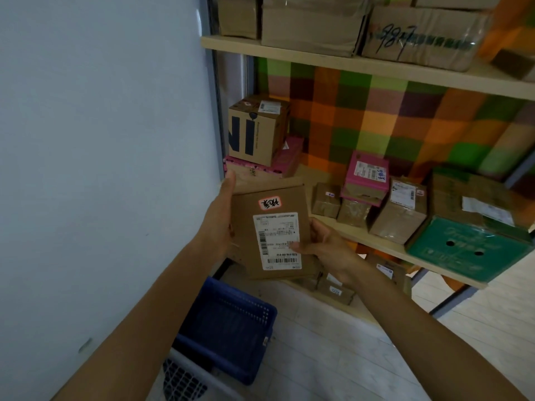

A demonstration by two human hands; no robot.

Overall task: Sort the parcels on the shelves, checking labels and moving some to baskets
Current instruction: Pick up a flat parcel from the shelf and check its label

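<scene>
I hold a flat brown cardboard parcel point(246, 224) in both hands in front of the middle shelf. Its top face carries a white shipping label with barcodes and a small red-edged sticker. My left hand point(220, 218) grips its left edge, thumb up along the side. My right hand point(327, 244) grips its right edge, thumb lying on the label. Below the parcel, on the floor, stands a blue plastic basket point(228, 322), with a white basket point(185, 380) nearer to me.
The middle shelf point(385, 244) holds a brown box with dark letters point(254, 128) on a pink box, several small brown parcels, a pink parcel point(366, 175) and a green box point(469, 250). Large cartons fill the shelf above. A pale wall point(101, 140) closes the left side.
</scene>
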